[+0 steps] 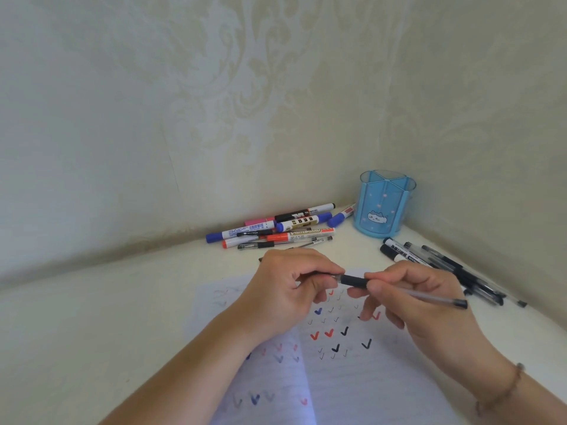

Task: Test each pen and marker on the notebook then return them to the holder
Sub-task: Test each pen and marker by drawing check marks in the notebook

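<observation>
I see the clear gel pen (408,292) held level above the open notebook (352,378), my right hand (414,302) pinching its black grip while my left hand (288,286) grasps what looks like its cap (322,275) at the tip end. The page beneath carries rows of red, blue and black ticks. On the white bench (122,332), a heap of markers and pens (276,230) lies at twelve o'clock from the hands, the blue holder (383,207) stands at one o'clock in the corner, and a second cluster of black pens (445,268) lies at two o'clock.
</observation>
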Tool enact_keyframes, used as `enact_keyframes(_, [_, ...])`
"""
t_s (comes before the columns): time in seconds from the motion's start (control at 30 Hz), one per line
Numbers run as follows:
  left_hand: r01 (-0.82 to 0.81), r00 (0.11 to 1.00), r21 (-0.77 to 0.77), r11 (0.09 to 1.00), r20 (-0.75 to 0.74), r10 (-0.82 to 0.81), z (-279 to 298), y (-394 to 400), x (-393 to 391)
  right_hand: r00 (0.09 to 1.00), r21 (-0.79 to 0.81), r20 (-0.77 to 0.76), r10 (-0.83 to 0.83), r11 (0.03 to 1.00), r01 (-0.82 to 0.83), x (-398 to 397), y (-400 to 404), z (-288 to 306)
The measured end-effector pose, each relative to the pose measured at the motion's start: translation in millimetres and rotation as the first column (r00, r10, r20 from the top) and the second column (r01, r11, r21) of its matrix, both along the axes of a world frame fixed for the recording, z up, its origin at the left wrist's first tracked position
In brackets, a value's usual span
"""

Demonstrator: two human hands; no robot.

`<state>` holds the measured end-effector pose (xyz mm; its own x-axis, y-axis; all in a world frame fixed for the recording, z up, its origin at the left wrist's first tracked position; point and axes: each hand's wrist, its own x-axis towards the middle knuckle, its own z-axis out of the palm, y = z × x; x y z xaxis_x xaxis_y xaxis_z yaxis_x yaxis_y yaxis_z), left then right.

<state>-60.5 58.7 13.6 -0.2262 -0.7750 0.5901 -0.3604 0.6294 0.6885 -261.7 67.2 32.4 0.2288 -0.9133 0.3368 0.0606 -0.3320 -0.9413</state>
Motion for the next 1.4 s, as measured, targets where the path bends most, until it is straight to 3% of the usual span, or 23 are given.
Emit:
enact_keyframes(0.13, [-0.035, 0.999, 0.063, 0.997, -0.03, 0.037, 2, -6, 4, 0.999, 0.015, -0.026, 0.025, 1.0, -0.025, 3, -4, 2])
enact_keyframes(0.3, [-0.104, 0.991, 0.072, 0.992, -0.077, 0.11, 13, -9, 18, 0.974, 0.047, 0.2, -0.105, 0.994, 0.097, -15, -19, 7])
enact_keyframes(0.4, [-0.102, 0.994, 0.108, 0.989, -0.023, 0.105, 35, 3, 36, 0.982, 0.023, 0.16, -0.105, 0.994, 0.103, -10, -20, 21])
enact_keyframes(0.57, [-0.258, 0.963, 0.079, 0.963, 0.103, 0.249, 85, 57, 108, 0.992, -0.066, 0.118, 0.033, 0.998, -0.025, 40, -13, 61])
enact_keyframes(0.8, [-0.609, 0.768, 0.086, 0.789, 0.312, 0.559, 85, 234, 218, 0.924, -0.089, 0.141, 0.355, 0.934, -0.345, 179, 67, 84])
enact_keyframes(1.0, [-0.821, 0.569, 0.178, 0.543, 0.346, 0.746, 30, 402, 267, 0.825, -0.044, -0.034, 0.564, 0.824, -0.565, 273, 163, 51])
enact_keyframes(1.1, [-0.86, 0.51, 0.234, 0.453, 0.362, 0.781, 5, 457, 273, 0.762, -0.035, -0.148, 0.631, 0.766, -0.642, 303, 198, 31])
enact_keyframes(1.27, [-0.882, 0.463, 0.29, 0.371, 0.393, 0.794, -17, 490, 279, 0.665, 0.032, -0.435, 0.607, 0.748, -0.663, 332, 226, 1])
enact_keyframes(1.4, [-0.884, 0.458, 0.293, 0.364, 0.392, 0.798, -14, 489, 280, 0.666, 0.028, -0.485, 0.567, 0.771, -0.636, 337, 230, -6])
